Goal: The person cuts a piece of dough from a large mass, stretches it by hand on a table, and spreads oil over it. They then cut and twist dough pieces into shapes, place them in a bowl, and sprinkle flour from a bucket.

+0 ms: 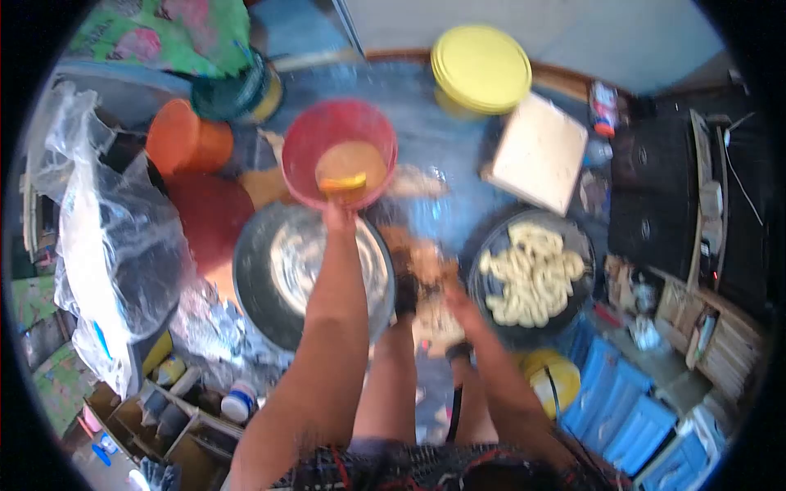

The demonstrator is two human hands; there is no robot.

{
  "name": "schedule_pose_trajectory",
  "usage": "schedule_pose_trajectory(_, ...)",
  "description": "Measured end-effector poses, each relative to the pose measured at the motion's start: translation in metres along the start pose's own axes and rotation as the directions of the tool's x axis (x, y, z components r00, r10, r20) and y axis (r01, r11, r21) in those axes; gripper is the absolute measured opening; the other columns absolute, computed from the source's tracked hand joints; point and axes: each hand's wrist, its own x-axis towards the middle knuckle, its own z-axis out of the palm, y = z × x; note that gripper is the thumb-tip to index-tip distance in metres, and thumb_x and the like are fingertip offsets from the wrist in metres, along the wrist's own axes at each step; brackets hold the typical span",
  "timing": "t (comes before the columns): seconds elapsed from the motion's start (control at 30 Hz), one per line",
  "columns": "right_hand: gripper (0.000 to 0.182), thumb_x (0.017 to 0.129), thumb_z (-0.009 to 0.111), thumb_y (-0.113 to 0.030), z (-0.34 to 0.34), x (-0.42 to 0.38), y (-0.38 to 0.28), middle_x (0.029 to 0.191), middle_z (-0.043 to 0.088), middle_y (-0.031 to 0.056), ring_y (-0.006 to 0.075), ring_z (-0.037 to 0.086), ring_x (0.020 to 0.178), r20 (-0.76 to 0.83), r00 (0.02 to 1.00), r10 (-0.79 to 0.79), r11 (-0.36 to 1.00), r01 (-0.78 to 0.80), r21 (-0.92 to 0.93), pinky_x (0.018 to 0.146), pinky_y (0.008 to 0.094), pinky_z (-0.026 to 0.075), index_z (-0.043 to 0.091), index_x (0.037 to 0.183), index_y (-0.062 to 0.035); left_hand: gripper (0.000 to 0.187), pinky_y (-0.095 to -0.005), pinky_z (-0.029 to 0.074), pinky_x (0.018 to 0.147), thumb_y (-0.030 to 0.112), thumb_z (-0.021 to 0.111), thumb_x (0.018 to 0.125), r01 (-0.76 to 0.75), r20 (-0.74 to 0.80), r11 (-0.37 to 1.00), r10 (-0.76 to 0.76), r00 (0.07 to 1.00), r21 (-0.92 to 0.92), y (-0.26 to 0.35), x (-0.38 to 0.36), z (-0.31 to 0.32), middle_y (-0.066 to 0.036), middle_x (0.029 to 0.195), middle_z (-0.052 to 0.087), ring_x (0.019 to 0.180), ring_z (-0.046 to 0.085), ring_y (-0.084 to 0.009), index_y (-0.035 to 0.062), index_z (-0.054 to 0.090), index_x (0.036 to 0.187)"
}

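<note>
My left hand (pixel 340 213) is at the near rim of a red basin (pixel 296 155), its fingers largely hidden and blurred. Inside the basin are a tan content (pixel 364 162) and a yellow object (pixel 344 182) just beyond the hand. My right hand (pixel 460 304) hangs low between two round dark trays, blurred, with its finger shape unclear. The left tray (pixel 255 274) has a whitish powdery patch (pixel 304 255) and lies under my left forearm. Pale dough-like pieces (pixel 532 278) are heaped on the right tray (pixel 485 315), beside my right hand.
A yellow lidded bucket (pixel 481 67) and a pale board (pixel 540 151) stand at the back right. An orange bucket (pixel 187 141) and clear plastic sheeting (pixel 90 245) are on the left. Blue crates (pixel 618 397) sit at the lower right, my legs between the trays.
</note>
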Motion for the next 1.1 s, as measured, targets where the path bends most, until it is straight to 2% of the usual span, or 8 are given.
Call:
schedule_pose_trajectory(0.27,0.035,0.088,0.053,-0.009,-0.034,-0.032,-0.143,0.1,0.057,0.0023,0.0125,0.052,0.095,-0.07,0.991,0.116,0.961,-0.094,0.262,0.085,0.0258,0.041,0.049,0.122,-0.001,0.021,-0.0299,0.041,0.057,0.023,0.064,0.07,0.045,-0.083,0.939,-0.018,0.996,0.341,0.078,-0.186,0.095,0.002,0.069,0.051,0.062,0.048,-0.0115,0.013,0.054,0.085)
schedule_pose_trajectory(0.43,0.024,0.087,0.056,-0.022,-0.062,-0.076,-0.174,0.083,0.056,-0.0025,0.0099,0.05,0.073,-0.106,0.994,0.019,1.0,-0.017,0.017,0.066,0.0261,0.041,0.059,0.105,-0.0068,0.025,-0.026,0.043,0.057,0.014,0.063,0.07,-0.021,0.157,0.898,-0.054,0.986,0.439,0.093,-0.271,0.104,-0.003,0.075,0.058,0.066,0.054,-0.0118,0.0028,0.057,0.092)
schedule_pose_trajectory(0.5,0.022,0.087,0.057,-0.026,-0.082,-0.101,-0.202,0.072,0.056,0.0003,0.011,0.051,0.064,0.427,0.891,0.153,0.839,0.111,-0.533,0.06,0.0286,0.044,0.062,0.095,-0.0061,0.027,-0.0252,0.044,0.059,0.011,0.062,0.069,-0.104,0.27,0.876,-0.03,0.963,0.47,0.098,-0.304,0.109,-0.002,0.077,0.059,0.067,0.055,-0.0114,-0.0009,0.058,0.094)
schedule_pose_trajectory(0.57,0.024,0.087,0.057,-0.029,-0.095,-0.144,-0.244,0.068,0.056,0.0013,0.0112,0.052,0.06,0.514,0.706,0.488,0.77,-0.07,-0.635,0.058,0.0282,0.046,0.063,0.092,-0.0056,0.024,-0.0268,0.046,0.06,0.011,0.063,0.068,-0.135,0.281,0.824,-0.031,0.959,0.551,0.102,-0.325,0.105,-0.005,0.078,0.061,0.067,0.057,-0.0127,-0.003,0.058,0.088)
schedule_pose_trajectory(0.67,0.035,0.089,0.054,-0.036,-0.115,-0.2,-0.282,0.083,0.061,0.0065,0.0141,0.059,0.07,0.679,0.671,0.297,0.935,-0.058,-0.351,0.061,0.0271,0.05,0.059,0.096,-0.0022,0.026,-0.0272,0.045,0.058,0.013,0.065,0.066,-0.231,0.382,0.751,-0.03,0.924,0.618,0.127,-0.374,0.108,-0.005,0.073,0.06,0.064,0.055,-0.012,-0.0032,0.058,0.085)
schedule_pose_trajectory(0.77,0.03,0.089,0.056,-0.032,-0.108,-0.215,-0.296,0.085,0.06,0.0049,0.0125,0.058,0.071,0.477,0.878,0.045,0.998,-0.015,-0.066,0.062,0.0251,0.049,0.057,0.098,-0.0026,0.029,-0.0291,0.047,0.059,0.017,0.068,0.064,-0.328,0.466,0.612,-0.076,0.881,0.72,0.147,-0.413,0.111,-0.008,0.069,0.061,0.063,0.058,-0.0147,-0.0018,0.058,0.084)
schedule_pose_trajectory(0.9,0.085,0.08,0.068,-0.026,-0.035,-0.189,-0.282,0.129,0.041,0.0165,0.0248,0.05,0.11,0.092,0.97,-0.227,0.965,0.236,-0.11,0.091,0.0363,0.043,0.013,0.141,-0.0036,0.031,-0.0313,0.048,0.062,0.021,0.069,0.062,-0.512,0.59,0.481,-0.015,0.807,0.712,0.169,-0.468,0.139,-0.011,0.069,0.062,0.063,0.061,-0.0186,-0.0002,0.059,0.083)
schedule_pose_trajectory(1.1,0.061,0.075,0.057,-0.004,-0.018,-0.191,-0.309,0.108,0.058,0.026,0.0393,0.056,0.102,0.084,0.973,-0.216,0.853,0.23,-0.468,0.088,0.0394,0.045,0.038,0.133,-0.0073,0.03,-0.0284,0.047,0.059,0.018,0.069,0.064,-0.439,0.556,0.535,-0.072,0.828,0.722,0.16,-0.456,0.137,-0.007,0.07,0.062,0.063,0.059,-0.0142,0.0006,0.06,0.086)
